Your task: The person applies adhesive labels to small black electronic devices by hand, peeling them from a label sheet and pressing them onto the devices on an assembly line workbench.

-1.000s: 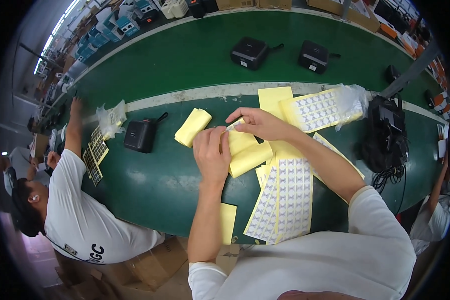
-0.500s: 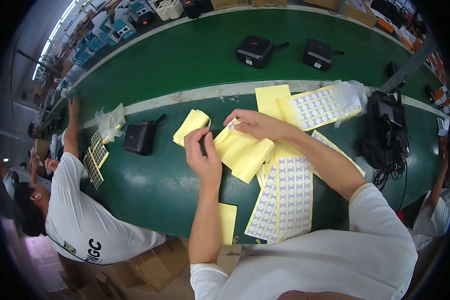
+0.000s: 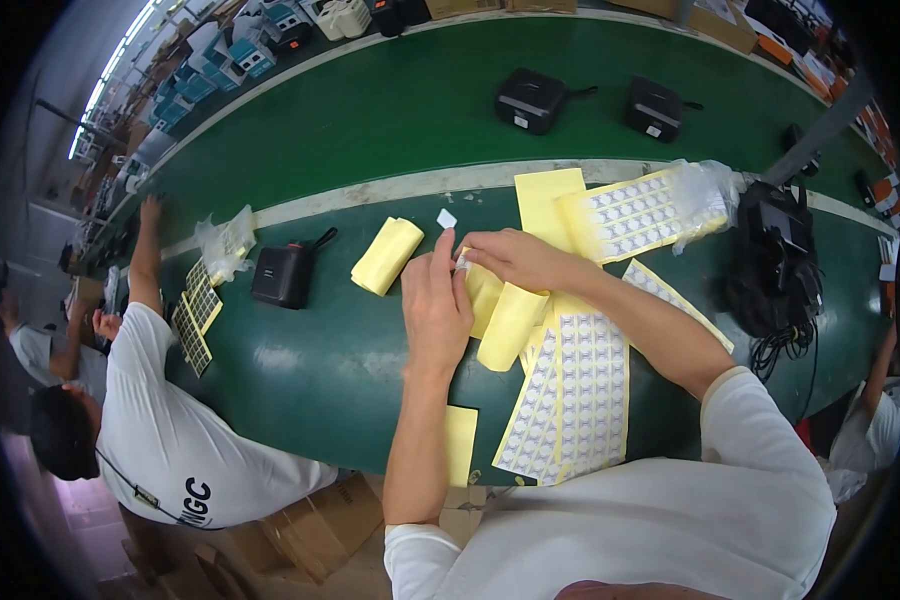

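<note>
My right hand pinches the upper end of a curled yellow sticker sheet, where a bit of white label shows at the fingertips. Close beside it, my left hand has its index finger stretched out, with a small white sticker on the tip. Its thumb lies near the sheet's end. Left of my hands is a rolled yellow backing sheet. Printed sticker sheets lie overlapping under my right forearm, and a plain yellow sheet sits partly behind my left forearm.
A black case with a strap stands at left, near dark label sheets by a co-worker. Two more black cases are on the far green belt. At right are a plastic-covered sticker stack and a black device with cables.
My left hand has moved right to the sheet, and a white sticker now shows on its index fingertip. The two far black cases have shifted slightly right.
</note>
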A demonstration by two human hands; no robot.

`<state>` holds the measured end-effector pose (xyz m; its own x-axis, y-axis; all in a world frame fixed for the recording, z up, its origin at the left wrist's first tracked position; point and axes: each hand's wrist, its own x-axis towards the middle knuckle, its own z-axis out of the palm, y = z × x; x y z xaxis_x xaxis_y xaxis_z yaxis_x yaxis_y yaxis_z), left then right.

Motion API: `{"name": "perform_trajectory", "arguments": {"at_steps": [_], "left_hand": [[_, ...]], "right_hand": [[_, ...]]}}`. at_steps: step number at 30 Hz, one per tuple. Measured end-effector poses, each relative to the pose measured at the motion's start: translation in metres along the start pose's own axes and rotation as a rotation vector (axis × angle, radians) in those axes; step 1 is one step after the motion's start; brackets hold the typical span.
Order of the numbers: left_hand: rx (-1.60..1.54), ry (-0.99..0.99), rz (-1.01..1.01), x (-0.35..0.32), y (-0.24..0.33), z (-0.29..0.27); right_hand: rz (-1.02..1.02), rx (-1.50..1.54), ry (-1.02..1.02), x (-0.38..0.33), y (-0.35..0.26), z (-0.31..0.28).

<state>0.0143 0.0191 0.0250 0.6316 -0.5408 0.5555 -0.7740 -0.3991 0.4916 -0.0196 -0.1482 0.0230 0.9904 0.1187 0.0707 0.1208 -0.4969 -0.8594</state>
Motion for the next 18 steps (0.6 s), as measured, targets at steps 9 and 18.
{"name": "perform_trajectory", "arguments": {"at_steps": [9, 18], "left_hand": [[-0.072, 0.222, 0.028, -0.001, -0.004, -0.002], [-0.356, 0.57, -0.132, 0.015, -0.022, -0.052]], "right_hand": [[0.026, 0.131, -0.014, 0.004, -0.002, -0.002], [-0.1, 0.374, 0.126, 0.055, -0.027, 0.014]]}}
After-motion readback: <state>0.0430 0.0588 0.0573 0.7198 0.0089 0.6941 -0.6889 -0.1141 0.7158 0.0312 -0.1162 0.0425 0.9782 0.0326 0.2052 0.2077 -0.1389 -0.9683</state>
